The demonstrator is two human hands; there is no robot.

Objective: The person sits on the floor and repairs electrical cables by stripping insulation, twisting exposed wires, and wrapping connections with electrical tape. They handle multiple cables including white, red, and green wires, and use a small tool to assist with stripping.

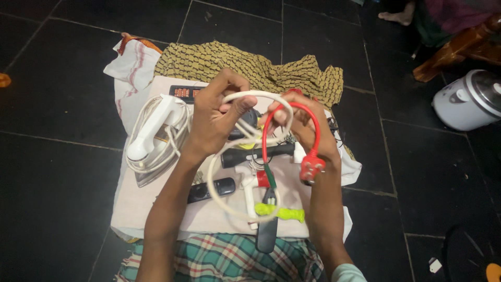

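Fingers of the left hand [216, 117] pinch a looped white cord [245, 96]; the right hand [302, 122] grips a red cable [271, 117] above the white iron [154, 136].

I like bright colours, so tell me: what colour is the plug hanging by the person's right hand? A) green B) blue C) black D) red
D: the plug hanging on a red cord just below the right hand is red, while the left hand grips a white cable.
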